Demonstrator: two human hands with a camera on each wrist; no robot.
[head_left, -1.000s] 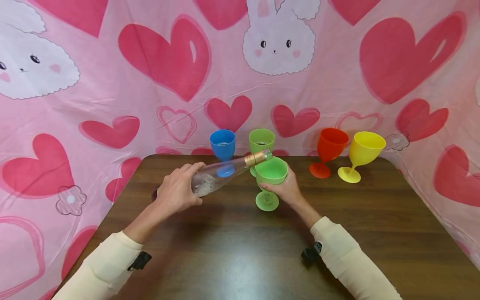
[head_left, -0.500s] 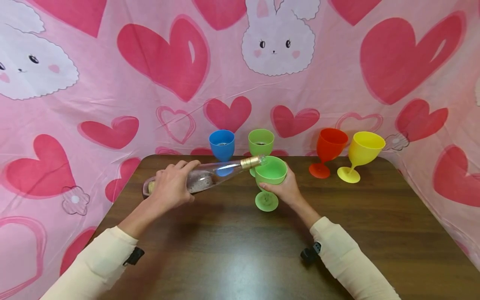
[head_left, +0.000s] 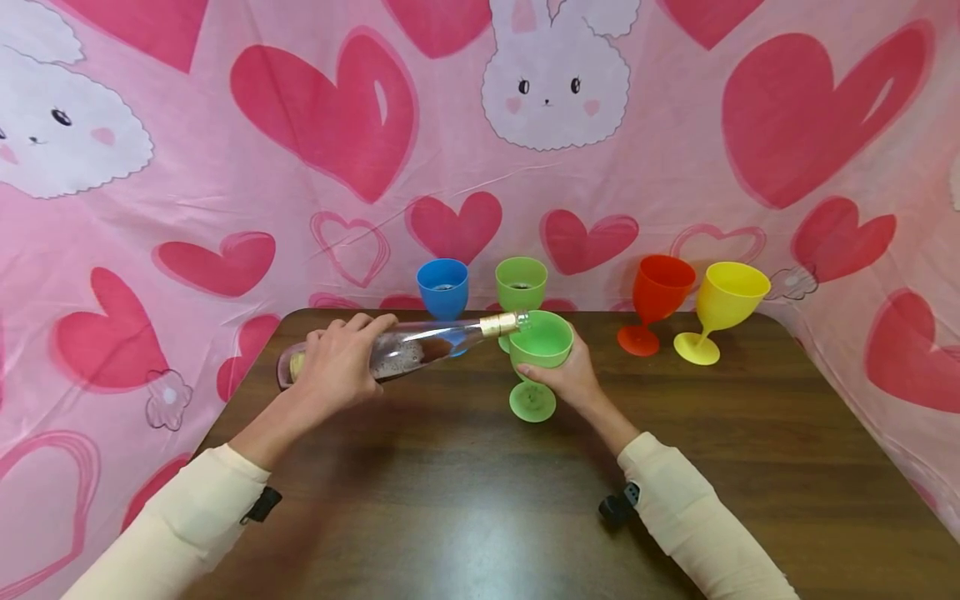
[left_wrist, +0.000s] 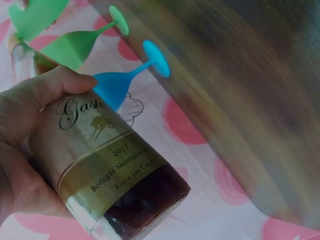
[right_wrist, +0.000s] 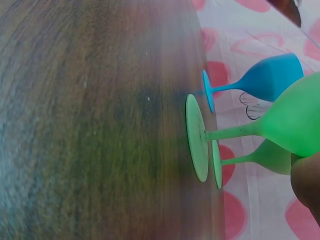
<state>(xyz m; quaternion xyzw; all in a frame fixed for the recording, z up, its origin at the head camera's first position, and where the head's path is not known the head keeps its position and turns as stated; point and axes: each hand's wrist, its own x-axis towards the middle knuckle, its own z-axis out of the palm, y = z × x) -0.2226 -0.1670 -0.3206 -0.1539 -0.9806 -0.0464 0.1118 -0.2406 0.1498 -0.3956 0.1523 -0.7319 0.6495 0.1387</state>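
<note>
In the head view my left hand grips a glass wine bottle round its body, the bottle lying nearly level. Dark liquid shows inside, and the left wrist view shows its printed label. The bottle's mouth is over the rim of a light green goblet. My right hand holds this goblet by its bowl, upright; whether its foot touches the table I cannot tell. Behind stand a blue goblet and a second green goblet, each with some dark liquid in it.
A red goblet and a yellow goblet stand towards the back right of the brown wooden table. Pink cloth printed with hearts and rabbits hangs behind the table's far edge and down its sides.
My left hand has shifted left with the bottle. The bottle's base has risen and its neck has dropped, so it lies flatter at the goblet's rim. My right hand has hardly moved.
</note>
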